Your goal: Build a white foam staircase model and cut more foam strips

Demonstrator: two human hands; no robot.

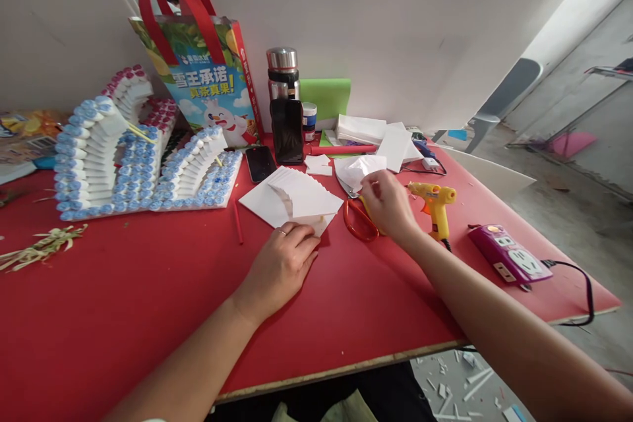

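Note:
A white stepped piece of stacked card or foam board (301,194) lies on the red table in front of me. My left hand (284,257), a ring on one finger, is closed at its near corner, fingertips gripping the edge. To the right, my right hand (388,204) is pinched over a crumpled white sheet (363,170); whatever is between its fingertips is hidden. Under and beside that hand lie scissors with red-orange handles (361,221), partly covered. A yellow hot glue gun (434,201) stands just right of my right hand.
White curved structures with blue tips (99,158) stand at left, before a shopping bag (208,89). Phones (260,163), a steel flask (283,62) and white boards (394,145) line the back. A purple power strip (512,254) sits near the right edge; a red pen (238,221) lies left.

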